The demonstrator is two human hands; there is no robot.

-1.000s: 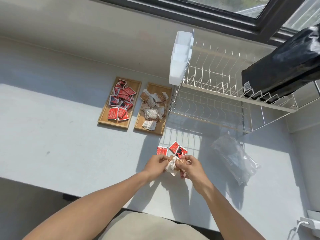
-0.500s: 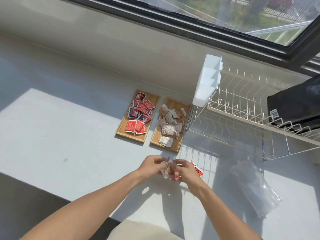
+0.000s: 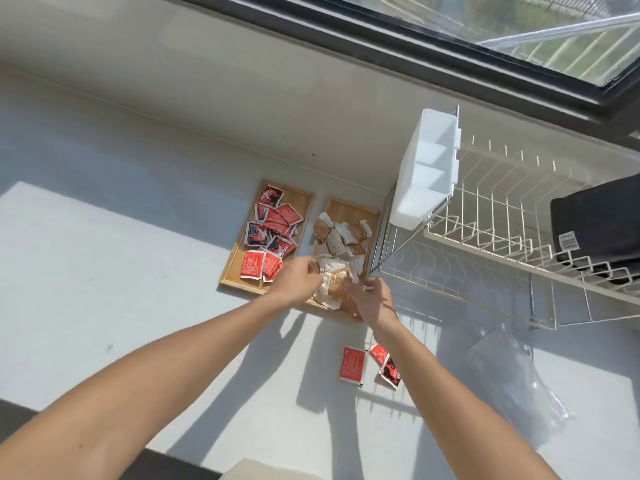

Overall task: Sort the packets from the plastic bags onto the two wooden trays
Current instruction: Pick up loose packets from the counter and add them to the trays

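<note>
Two wooden trays stand side by side at the back of the grey counter. The left tray (image 3: 305, 202) holds several red packets (image 3: 273, 223). The right tray (image 3: 349, 210) holds several brown-and-white packets (image 3: 341, 237). Over the near end of the right tray, my left hand (image 3: 298, 281) pinches a small bundle of brown-and-white packets (image 3: 332, 285). My right hand (image 3: 373, 303) is on the bundle's other side, blurred, with its fingers spread. Three loose red packets (image 3: 352, 365) lie on the counter under my right forearm. An empty-looking clear plastic bag (image 3: 512, 386) lies at the right.
A white wire dish rack (image 3: 485, 244) stands right of the trays, close to the right tray's edge. A white plastic caddy (image 3: 426, 171) hangs on its left end, and a black bag (image 3: 602, 220) lies on top. Wall and window run behind.
Both hands have moved forward from the counter's front to above the right tray, carrying the brown-and-white bundle. The view has tilted up, and the loose red packets are uncovered.
</note>
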